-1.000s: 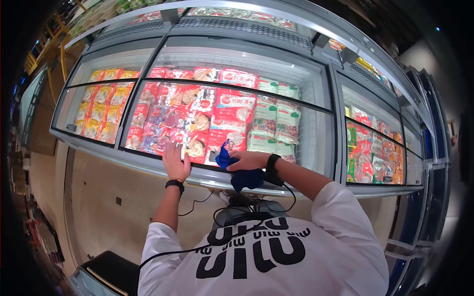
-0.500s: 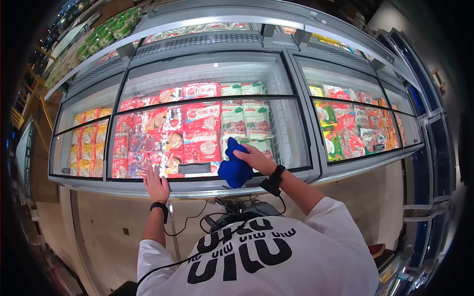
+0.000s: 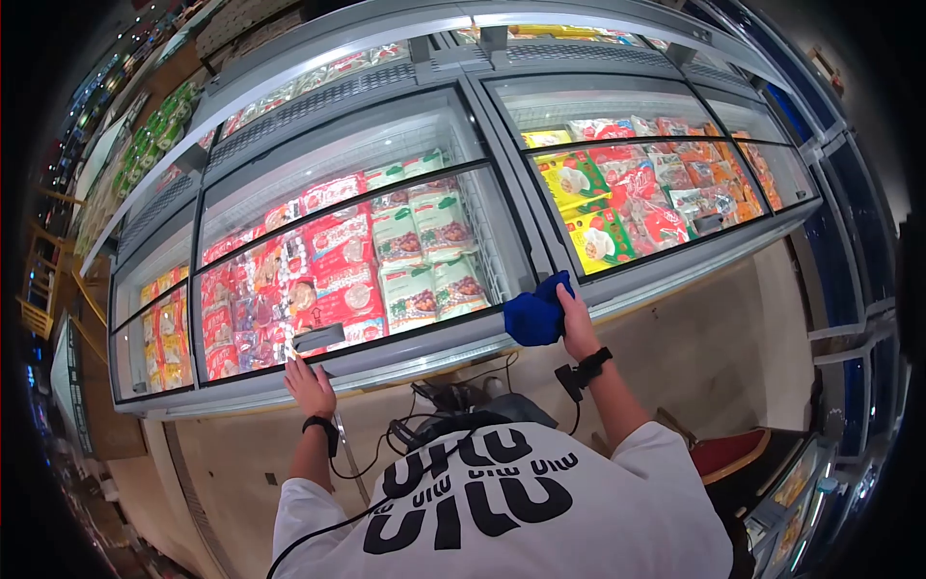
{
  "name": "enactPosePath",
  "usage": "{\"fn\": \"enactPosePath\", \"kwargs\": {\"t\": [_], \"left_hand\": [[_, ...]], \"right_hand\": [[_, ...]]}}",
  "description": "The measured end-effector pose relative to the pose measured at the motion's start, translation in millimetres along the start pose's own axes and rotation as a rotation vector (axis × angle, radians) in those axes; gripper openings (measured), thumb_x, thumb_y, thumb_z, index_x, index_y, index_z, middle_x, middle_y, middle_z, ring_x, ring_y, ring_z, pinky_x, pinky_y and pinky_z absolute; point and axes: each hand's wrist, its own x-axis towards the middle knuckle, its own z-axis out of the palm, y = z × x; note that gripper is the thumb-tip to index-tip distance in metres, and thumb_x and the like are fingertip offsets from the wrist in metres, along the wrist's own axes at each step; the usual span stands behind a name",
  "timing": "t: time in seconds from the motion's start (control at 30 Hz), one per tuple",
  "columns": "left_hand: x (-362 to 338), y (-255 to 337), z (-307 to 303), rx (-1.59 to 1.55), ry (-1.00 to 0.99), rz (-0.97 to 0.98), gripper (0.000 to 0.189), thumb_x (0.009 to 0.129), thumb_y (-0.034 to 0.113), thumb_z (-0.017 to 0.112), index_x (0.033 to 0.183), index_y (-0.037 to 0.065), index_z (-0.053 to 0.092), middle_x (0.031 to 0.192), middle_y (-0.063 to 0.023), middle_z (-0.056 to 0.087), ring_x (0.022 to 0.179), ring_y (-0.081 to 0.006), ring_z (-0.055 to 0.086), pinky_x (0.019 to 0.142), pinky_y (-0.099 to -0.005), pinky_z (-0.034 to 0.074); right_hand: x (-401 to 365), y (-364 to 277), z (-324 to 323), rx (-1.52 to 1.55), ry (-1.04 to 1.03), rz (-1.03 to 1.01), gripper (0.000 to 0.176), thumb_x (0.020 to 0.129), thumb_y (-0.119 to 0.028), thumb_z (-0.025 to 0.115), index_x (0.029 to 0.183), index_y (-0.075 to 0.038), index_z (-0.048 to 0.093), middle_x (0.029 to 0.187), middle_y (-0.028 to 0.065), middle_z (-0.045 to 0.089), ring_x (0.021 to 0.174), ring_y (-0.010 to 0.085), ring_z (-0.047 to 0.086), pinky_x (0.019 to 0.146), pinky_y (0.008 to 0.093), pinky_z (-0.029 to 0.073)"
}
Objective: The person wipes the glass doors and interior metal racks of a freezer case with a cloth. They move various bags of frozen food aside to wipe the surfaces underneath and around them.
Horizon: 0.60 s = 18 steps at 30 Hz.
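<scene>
A bunched blue cloth is gripped in my right hand, at the front frame of the chest freezer, close to the divider between two glass-lidded sections. My left hand lies with outstretched fingers at the freezer's front edge, just below the dark lid handle. It holds nothing. Under the glass lid beside it are red bags and green-and-white bags of frozen food. Black bands circle both wrists.
To the right, another freezer section holds yellow-green packs and orange packs. A metal rail runs above the freezer's far side. Black cables hang around my body. A red-topped seat stands behind me at right.
My right hand has carried the blue cloth rightward, off the glass lid to the frame near the divider. The view has turned right. My left hand stays at the front edge.
</scene>
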Motion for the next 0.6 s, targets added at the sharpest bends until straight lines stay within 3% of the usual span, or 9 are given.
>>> {"fn": "enactPosePath", "kwargs": {"t": [0.3,0.6], "left_hand": [[-24,55,-7,-0.072,0.073,0.169,0.065,0.09,0.026,0.056,0.14,-0.008,0.032,0.146,-0.0292,0.031,0.137,-0.0472,0.025,0.114,-0.054,0.018],[-25,96,-10,-0.127,-0.002,0.379,0.07,0.087,0.03,0.058,0.136,-0.013,0.033,0.143,-0.0333,0.032,0.139,-0.0457,0.021,0.114,-0.0584,0.011]], "right_hand": [[-18,-8,-57,0.029,0.063,-0.024,0.035,0.098,-0.032,0.056,0.118,-0.003,0.058,0.11,0.0061,0.064,0.098,0.0147,0.061,0.089,0.0291,0.048],[-54,-19,-85,0.041,0.277,-0.173,0.033,0.099,-0.029,0.054,0.119,-0.004,0.056,0.107,0.005,0.062,0.097,0.0157,0.061,0.088,0.0306,0.05]]}}
